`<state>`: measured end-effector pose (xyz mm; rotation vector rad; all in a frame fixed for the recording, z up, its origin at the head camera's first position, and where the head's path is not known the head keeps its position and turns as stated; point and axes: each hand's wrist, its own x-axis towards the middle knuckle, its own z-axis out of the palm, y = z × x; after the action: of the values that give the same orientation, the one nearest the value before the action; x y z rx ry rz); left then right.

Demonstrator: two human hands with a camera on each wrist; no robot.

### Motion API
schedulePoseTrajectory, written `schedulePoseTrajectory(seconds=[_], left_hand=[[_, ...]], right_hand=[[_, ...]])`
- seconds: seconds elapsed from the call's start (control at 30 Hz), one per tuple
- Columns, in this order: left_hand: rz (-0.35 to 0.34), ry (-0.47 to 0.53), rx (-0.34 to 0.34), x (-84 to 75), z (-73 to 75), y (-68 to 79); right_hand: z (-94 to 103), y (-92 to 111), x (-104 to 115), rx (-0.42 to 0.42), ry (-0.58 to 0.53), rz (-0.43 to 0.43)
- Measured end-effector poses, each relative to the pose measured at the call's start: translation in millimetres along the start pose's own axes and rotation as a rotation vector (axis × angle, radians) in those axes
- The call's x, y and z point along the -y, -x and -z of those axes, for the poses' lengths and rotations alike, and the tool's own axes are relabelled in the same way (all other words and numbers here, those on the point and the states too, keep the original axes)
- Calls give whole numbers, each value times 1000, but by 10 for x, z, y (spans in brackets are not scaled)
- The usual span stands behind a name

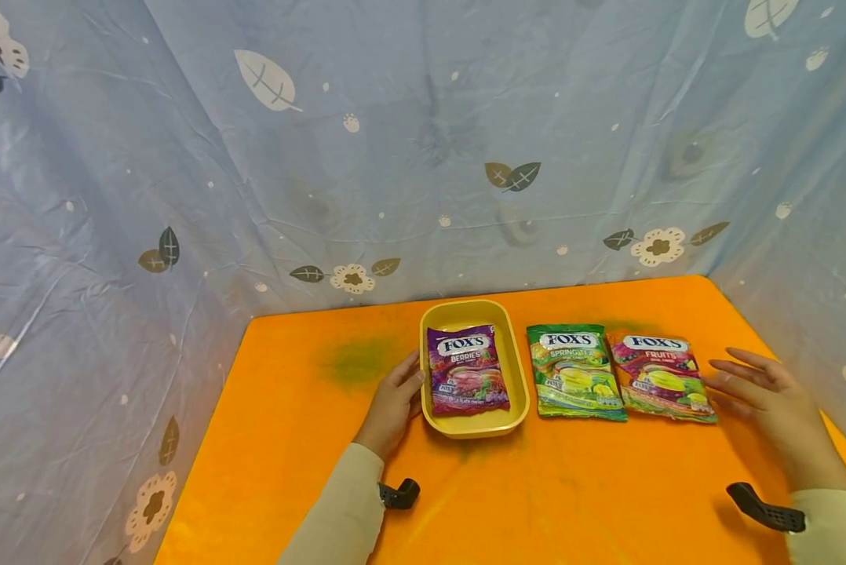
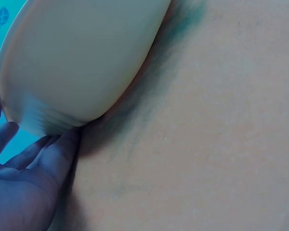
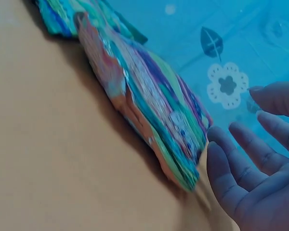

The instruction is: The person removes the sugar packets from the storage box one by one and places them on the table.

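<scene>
A yellow plastic tray (image 1: 475, 428) stands left of the middle in the head view, with a purple Fox's Berries candy bag (image 1: 465, 380) lying inside. My left hand (image 1: 392, 404) grips the tray's left side; in the left wrist view its fingertips meet the tray's outer wall (image 2: 82, 57). To the right lie a green Fox's Spring Tea candy bag (image 1: 574, 384) and a red-orange Fox's Fruits candy bag (image 1: 659, 380), side by side. Beside the Fruits bag's right edge is my right hand (image 1: 772, 408), its fingers spread and holding nothing. Whether a fingertip touches that bag, I cannot tell.
An orange table (image 1: 310, 479) carries everything, with a greenish stain left of the tray. Blue patterned curtains (image 1: 423, 157) hang along its back and both sides. Dark wrist mounts (image 1: 399, 494) jut inward from both sleeves.
</scene>
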<state>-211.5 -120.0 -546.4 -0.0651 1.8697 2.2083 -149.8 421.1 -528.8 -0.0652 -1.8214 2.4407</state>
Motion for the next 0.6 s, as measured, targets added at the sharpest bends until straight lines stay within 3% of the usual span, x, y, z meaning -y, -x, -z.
schedulePoseTrajectory(seconds=[0.27,0.6], left_hand=[[6,3,-8,-11,-4,7],[6,2,-4,-14,-18,12]], right_hand=[[-238,-42,20,104,-57,3],[-690,-99,52,153,89,13]])
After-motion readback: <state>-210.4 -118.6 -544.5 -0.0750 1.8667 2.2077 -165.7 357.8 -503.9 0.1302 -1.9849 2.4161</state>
